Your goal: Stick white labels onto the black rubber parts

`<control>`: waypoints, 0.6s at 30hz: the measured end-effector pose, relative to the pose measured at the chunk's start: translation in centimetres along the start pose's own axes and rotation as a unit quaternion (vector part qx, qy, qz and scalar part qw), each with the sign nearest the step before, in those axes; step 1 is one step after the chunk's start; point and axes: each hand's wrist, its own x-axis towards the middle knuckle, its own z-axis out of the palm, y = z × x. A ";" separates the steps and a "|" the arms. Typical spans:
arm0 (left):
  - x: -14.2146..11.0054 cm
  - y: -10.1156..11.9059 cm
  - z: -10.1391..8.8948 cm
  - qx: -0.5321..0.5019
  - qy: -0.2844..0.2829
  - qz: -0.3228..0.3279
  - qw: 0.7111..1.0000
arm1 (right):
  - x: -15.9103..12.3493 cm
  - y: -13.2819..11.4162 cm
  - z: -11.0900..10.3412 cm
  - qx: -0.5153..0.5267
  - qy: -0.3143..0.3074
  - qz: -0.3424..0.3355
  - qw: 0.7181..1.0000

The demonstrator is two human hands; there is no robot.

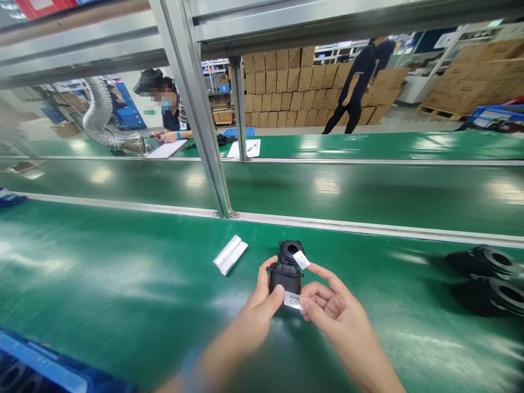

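My left hand (262,297) is closed around a black plastic housing (286,277), its thumb against the front face. Behind it and touching or close to it is a black part with a round opening (291,250). Between thumb and fingers, my right hand (333,303) pinches a printed white label (292,299) that lies against the housing's lower front. Another small white label (302,260) clings to the tip of my right index finger, which is stretched out. To the left on the green bench lie white label rolls or strips (230,255).
More black housings (487,278) rest at the right. A blue crate (45,363) with black parts fills the lower left corner. A metal post (204,120) rises ahead, before a green conveyor (368,188). A masked co-worker (174,117) sits beyond; another person (356,84) walks past stacked cartons.
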 end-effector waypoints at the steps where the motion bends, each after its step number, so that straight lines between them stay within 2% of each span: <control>1: 0.0 0.0 0.0 0.002 0.000 0.001 1.000 | 0.0 0.0 0.0 0.001 -0.003 0.001 1.000; 10: 0.4 -1.0 -0.8 0.025 -0.024 0.028 0.999 | -0.1 -0.3 -0.1 0.000 -0.016 0.011 1.000; 18: 0.1 -0.4 -0.6 0.048 -0.025 0.021 0.998 | 0.0 -0.1 -0.5 -0.010 -0.035 0.010 0.999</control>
